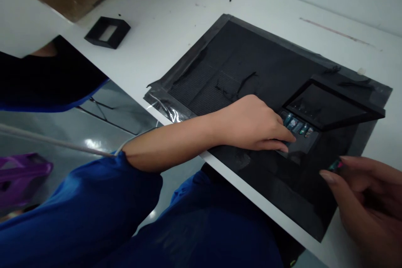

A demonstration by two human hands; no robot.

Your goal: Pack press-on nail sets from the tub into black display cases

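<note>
On a black mat lies a small clear-looking tray (pixel 299 149) with a row of shiny teal false nails (pixel 297 125), some with pale or glittery decoration. My left hand (pixel 256 125) reaches over the tray's left side, thumb and index finger pinched together at the row's end. What sits between those fingertips is mostly hidden; a bit of teal shows beneath them. At the right, my right hand (pixel 364 192) pinches one small teal false nail (pixel 336 165) with a pink spot between thumb and index finger, above the mat. Behind the tray, a black frame with a clear window (pixel 333 106) stands tilted.
The black mat (pixel 251 46) is edged with clear tape on the white table (pixel 176 21). Dark thread-like scraps (pixel 246 81) lie on it. A black open square frame (pixel 108 32) sits at the far left. A purple plastic object (pixel 25 176) is on the floor.
</note>
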